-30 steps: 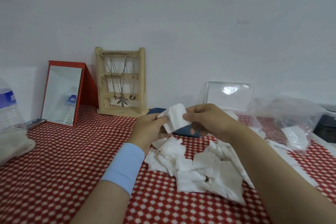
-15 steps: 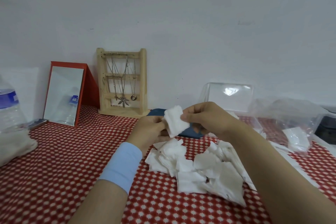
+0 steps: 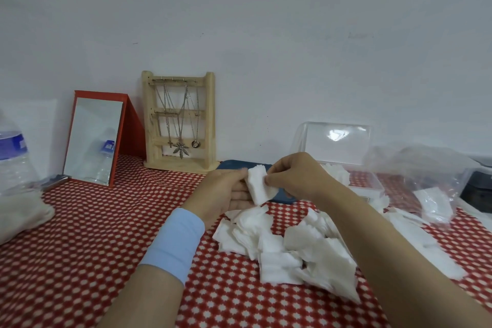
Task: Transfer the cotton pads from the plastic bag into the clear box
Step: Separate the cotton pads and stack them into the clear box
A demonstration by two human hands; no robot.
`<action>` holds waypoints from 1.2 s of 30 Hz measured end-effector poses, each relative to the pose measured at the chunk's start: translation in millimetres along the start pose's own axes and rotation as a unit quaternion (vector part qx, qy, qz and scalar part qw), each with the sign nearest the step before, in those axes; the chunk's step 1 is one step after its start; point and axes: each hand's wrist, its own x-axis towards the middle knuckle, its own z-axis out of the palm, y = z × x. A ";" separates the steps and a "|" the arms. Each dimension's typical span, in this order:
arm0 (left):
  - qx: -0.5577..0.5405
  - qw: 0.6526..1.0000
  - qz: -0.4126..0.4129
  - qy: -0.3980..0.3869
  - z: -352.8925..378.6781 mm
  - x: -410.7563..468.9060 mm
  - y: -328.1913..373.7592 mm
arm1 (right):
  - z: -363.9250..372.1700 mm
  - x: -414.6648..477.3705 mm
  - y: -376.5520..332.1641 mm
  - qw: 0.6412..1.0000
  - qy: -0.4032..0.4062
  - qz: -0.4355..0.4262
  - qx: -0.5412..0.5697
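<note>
A red-framed mirror (image 3: 93,141), a wooden necklace stand (image 3: 178,120) and a water bottle (image 3: 13,157) line the back and left of your checkered tabletop (image 3: 93,247). The clear box (image 3: 338,146) stands open at the right rear, the plastic bag (image 3: 415,176) just beside it. Loose cotton pads (image 3: 287,245) lie heaped under your hands. Your left hand (image 3: 223,192) holds a small stack of pads (image 3: 258,185) between thumb and fingers; your right hand (image 3: 295,178) pinches its edge in a narrow grip. Both hands meet above the heap, forearms angled inward.

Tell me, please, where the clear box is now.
In the head view the clear box sits back right by the wall, behind the right hand and left of the plastic bag.
</note>
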 end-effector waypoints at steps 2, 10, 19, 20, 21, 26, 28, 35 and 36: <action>0.017 1.000 -0.004 -0.022 0.1 -1.6 1.8 | 1.2 0.5 -0.8 1.000 0.002 0.000 -0.011; 0.126 0.991 0.040 -0.036 -13.3 -0.8 -0.1 | -1.7 -3.8 -2.6 0.995 -0.058 0.012 0.078; 0.101 0.989 0.074 0.084 -41.6 1.2 2.6 | 19.1 8.4 -9.9 0.999 -0.011 -0.042 0.004; 0.111 0.983 0.083 0.123 -47.7 2.6 2.3 | 22.5 14.3 -11.8 0.997 -0.023 -0.055 -0.048; 0.115 0.977 0.090 0.153 -51.4 3.6 2.4 | 26.5 20.8 -13.4 0.992 -0.045 -0.063 -0.100; 0.126 0.960 0.117 0.221 -53.0 -0.4 2.6 | 61.8 48.2 -21.9 0.915 -0.194 -0.060 -0.348; 0.131 0.956 0.125 0.231 -52.7 -0.3 2.0 | 74.7 52.0 -21.7 0.898 -0.217 -0.040 -0.381; 0.158 0.952 0.136 0.222 -51.8 3.0 -2.7 | 57.1 46.7 -25.6 0.957 -0.176 -0.047 -0.225; 0.154 0.953 0.134 0.224 -51.7 4.1 -3.8 | 47.9 42.8 -25.3 0.971 -0.155 -0.049 -0.175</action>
